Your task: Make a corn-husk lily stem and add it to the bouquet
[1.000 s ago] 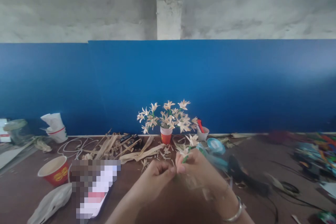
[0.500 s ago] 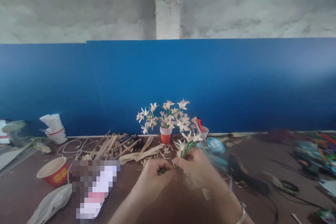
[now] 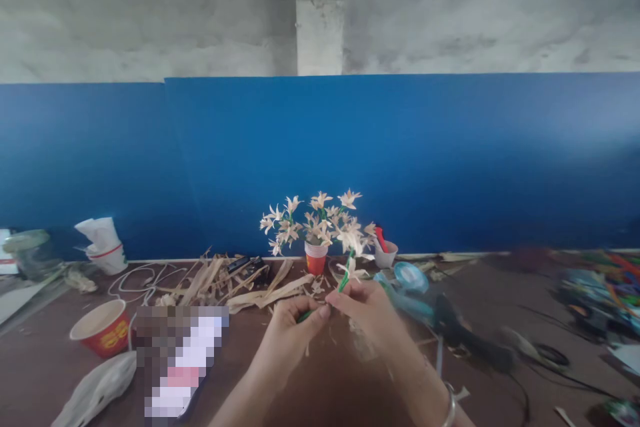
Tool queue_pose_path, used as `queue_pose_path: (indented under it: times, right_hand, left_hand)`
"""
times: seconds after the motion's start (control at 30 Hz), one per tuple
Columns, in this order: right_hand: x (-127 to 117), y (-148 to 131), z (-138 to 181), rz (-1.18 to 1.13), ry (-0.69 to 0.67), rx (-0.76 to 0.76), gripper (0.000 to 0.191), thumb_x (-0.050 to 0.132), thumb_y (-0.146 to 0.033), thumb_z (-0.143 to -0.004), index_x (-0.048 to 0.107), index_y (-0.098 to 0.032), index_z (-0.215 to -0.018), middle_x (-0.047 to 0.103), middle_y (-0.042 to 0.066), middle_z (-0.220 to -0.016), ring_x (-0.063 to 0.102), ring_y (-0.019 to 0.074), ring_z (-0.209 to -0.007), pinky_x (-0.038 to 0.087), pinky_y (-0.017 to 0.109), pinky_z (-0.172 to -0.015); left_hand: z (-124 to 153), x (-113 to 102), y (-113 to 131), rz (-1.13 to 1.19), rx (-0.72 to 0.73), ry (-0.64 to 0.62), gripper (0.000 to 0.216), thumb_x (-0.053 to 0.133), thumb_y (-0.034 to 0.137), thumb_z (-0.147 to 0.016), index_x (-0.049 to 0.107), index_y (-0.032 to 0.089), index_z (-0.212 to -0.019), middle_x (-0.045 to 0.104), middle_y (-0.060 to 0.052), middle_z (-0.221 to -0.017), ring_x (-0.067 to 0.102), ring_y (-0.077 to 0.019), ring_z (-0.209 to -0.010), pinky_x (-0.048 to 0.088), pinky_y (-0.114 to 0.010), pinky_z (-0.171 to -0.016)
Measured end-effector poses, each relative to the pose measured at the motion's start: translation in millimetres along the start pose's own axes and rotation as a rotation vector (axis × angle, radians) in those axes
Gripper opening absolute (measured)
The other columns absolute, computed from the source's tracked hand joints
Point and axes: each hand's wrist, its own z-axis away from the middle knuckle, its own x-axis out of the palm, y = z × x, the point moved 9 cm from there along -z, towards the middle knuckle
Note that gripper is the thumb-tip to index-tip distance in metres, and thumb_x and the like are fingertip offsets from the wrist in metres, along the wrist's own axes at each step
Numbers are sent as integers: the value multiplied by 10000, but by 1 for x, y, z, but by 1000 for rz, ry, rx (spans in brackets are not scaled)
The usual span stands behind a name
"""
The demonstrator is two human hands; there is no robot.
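Pinched in my right hand (image 3: 364, 307) is the green stem of a small artificial flower spray (image 3: 354, 268) with pale, pointed petals. The spray stands roughly upright above my fingers, and its top overlaps the potted flowers behind. My left hand (image 3: 300, 323) is closed on green tape (image 3: 305, 315), of which only a small bit shows between thumb and fingers. Both sets of fingertips meet near the stem's lower end, which they hide. Behind them, a red and white paper cup (image 3: 316, 258) holds a bunch of similar pale flowers (image 3: 320, 221).
Dried husk strips (image 3: 273, 295) litter the table's back. To the left are a red paper bowl (image 3: 103, 328), a white cable (image 3: 145, 283) and a pixelated phone-like object (image 3: 187, 363). A hot glue gun (image 3: 463, 333) and a blue tape roll (image 3: 411, 277) lie right, before a blue partition (image 3: 320, 140).
The flower spray has turned more upright, and my right hand has shifted slightly. My left hand has risen a little, bringing the fingertips of both hands together.
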Motion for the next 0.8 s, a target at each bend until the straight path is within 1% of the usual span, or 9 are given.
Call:
queue_pose_path:
  times: [0.07, 0.17, 0.27, 0.37, 0.47, 0.57, 0.63, 0.7, 0.8]
  right_hand:
    - [-2, -2, 0, 50, 35, -17, 313, 689, -367, -644, 535, -157, -471, 462, -55, -438, 361, 61, -449, 284, 204, -445]
    - [-5, -3, 0, 119, 87, -27, 346, 674, -390, -643, 482, -164, -464, 395, -70, -425, 310, 58, -440, 246, 208, -434]
    - [-8, -2, 0, 157, 121, -45, 368, 667, -418, -643, 457, -171, -469, 371, -75, -430, 312, 61, -440, 257, 210, -436]
    - [-9, -3, -1, 133, 139, -63, 388, 674, -447, -634, 461, -173, -461, 397, -68, -433, 344, 68, -446, 291, 210, -441]
    - [-5, -2, -1, 63, 82, -46, 368, 682, -455, -632, 516, -164, -479, 464, -52, -455, 394, 73, -461, 333, 209, -461]
    - [7, 0, 0, -40, -65, -4, 292, 686, -444, -641, 630, -158, -626, 576, -21, -551, 474, 87, -500, 381, 214, -493]
    - [12, 1, 1, -95, -138, 1, 265, 688, -423, -653, 659, -161, -687, 619, -4, -607, 508, 95, -526, 403, 221, -512]
    - [13, 1, 1, -112, -153, -6, 243, 687, -400, -668, 661, -159, -653, 623, -1, -592, 510, 94, -520, 405, 221, -511]
    - [8, 5, -1, -98, -119, 8, 243, 694, -377, -671, 646, -157, -580, 596, -16, -525, 480, 80, -482, 384, 210, -482]
  left_hand:
    - [0, -2, 0, -11, 10, 20, 368, 599, 488, -708, 588, 135, -605, 405, 51, -502, 301, -65, -478, 227, -200, -457]
    - [1, -2, 0, -41, -3, 11, 354, 593, 483, -711, 602, 136, -642, 396, 52, -505, 290, -65, -470, 230, -201, -450]
    - [2, 0, 1, -84, -32, -16, 317, 602, 452, -706, 616, 136, -687, 412, 51, -506, 299, -66, -453, 241, -201, -438]
    - [3, 1, 11, -121, 40, -10, 280, 598, 400, -716, 616, 129, -649, 445, 35, -533, 334, -74, -489, 264, -201, -465]
    - [3, 2, 13, -84, 52, -9, 286, 587, 399, -727, 593, 135, -616, 409, 47, -501, 315, -67, -468, 240, -199, -450]
    - [4, 3, 0, 69, -75, -25, 311, 616, 445, -693, 559, 151, -610, 323, 83, -437, 224, -50, -402, 156, -202, -400]
    - [5, 6, -4, 162, -125, -60, 332, 641, 463, -666, 546, 152, -598, 315, 90, -431, 185, -44, -401, 121, -207, -398]
    - [5, 9, -3, 189, -133, -113, 353, 639, 477, -668, 548, 145, -590, 317, 88, -437, 178, -44, -410, 113, -211, -405]
    - [6, 11, 0, 122, -117, -173, 368, 592, 484, -716, 563, 138, -595, 292, 88, -440, 183, -48, -415, 120, -214, -410]
